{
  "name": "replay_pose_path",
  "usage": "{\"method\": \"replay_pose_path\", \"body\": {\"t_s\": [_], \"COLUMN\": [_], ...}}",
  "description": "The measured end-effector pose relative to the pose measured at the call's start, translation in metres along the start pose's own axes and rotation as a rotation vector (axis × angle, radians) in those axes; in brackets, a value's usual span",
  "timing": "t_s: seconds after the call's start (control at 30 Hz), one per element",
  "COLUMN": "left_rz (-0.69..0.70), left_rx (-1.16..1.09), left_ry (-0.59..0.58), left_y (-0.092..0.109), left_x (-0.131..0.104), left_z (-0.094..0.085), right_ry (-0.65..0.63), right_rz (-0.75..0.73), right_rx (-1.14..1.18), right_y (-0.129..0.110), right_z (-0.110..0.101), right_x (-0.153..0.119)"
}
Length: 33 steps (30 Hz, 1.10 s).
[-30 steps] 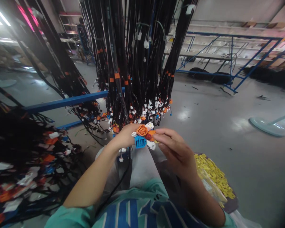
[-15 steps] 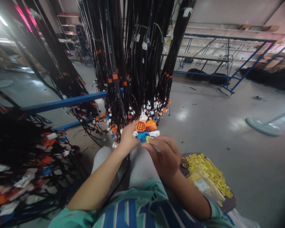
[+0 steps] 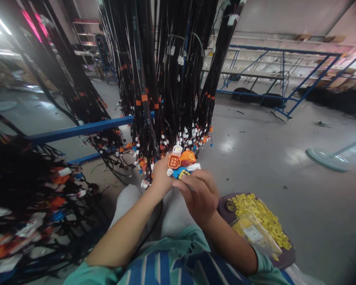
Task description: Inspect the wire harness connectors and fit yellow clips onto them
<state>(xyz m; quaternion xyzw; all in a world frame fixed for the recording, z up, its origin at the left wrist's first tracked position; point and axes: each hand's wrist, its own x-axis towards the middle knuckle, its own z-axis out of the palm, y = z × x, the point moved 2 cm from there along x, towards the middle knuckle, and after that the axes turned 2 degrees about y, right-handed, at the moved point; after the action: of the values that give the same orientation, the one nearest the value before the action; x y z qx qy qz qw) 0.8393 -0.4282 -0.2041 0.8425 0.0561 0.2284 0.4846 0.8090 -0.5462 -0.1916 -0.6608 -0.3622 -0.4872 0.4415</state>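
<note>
My left hand (image 3: 162, 176) is closed around a cluster of connectors below the hanging black cables. In that cluster are an orange connector (image 3: 174, 162), a second orange one (image 3: 188, 157), a white one (image 3: 177, 150) and a blue connector (image 3: 175, 172). My right hand (image 3: 200, 194) pinches a small yellow clip (image 3: 183, 173) between thumb and forefinger, and the clip touches the face of the blue connector. Fingers partly cover the blue connector and the clip.
A dark round seat (image 3: 286, 257) at lower right bears many yellow clips (image 3: 262, 211) and a plastic bag (image 3: 253, 233). A blue rail (image 3: 86, 127) crosses at left among cable bundles (image 3: 142, 59). Blue frames (image 3: 283, 79) stand behind.
The yellow clip in my right hand has moved slightly left and lies closer against the blue connector. My right hand has shifted left, and the connector cluster has turned a little.
</note>
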Motion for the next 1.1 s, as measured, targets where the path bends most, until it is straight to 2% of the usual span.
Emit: {"method": "replay_pose_path", "body": {"t_s": [0.13,0.23,0.37,0.53,0.63,0.8,0.93,1.1], "left_rz": [-0.013,0.009,0.018,0.046,0.057,0.029,0.005,-0.018], "left_rx": [0.025,0.003,-0.009,-0.066,-0.067,0.102,0.189,0.306], "left_ry": [0.002,0.008,0.027,0.071,0.076,0.029,0.014,-0.026], "left_y": [-0.001,-0.003,-0.004,-0.007,-0.012,-0.017,-0.013,-0.007], "left_x": [0.001,0.001,0.000,-0.002,-0.002,-0.002,-0.002,-0.002], "left_z": [-0.001,-0.001,-0.001,-0.002,0.000,0.001,0.001,0.000], "right_ry": [-0.095,-0.094,-0.107,-0.258,-0.329,-0.425,-0.397,-0.271], "right_rz": [0.003,0.033,0.145,0.286,0.407,0.709,0.897,0.933], "right_rx": [0.040,0.034,-0.008,0.094,0.212,0.452,0.622,0.689], "right_y": [-0.003,-0.003,0.001,0.003,0.005,0.010,0.012,0.012], "right_z": [-0.002,-0.003,-0.005,-0.008,-0.008,-0.005,-0.001,0.005], "right_x": [-0.002,-0.002,0.000,0.001,-0.002,-0.008,-0.008,-0.011]}}
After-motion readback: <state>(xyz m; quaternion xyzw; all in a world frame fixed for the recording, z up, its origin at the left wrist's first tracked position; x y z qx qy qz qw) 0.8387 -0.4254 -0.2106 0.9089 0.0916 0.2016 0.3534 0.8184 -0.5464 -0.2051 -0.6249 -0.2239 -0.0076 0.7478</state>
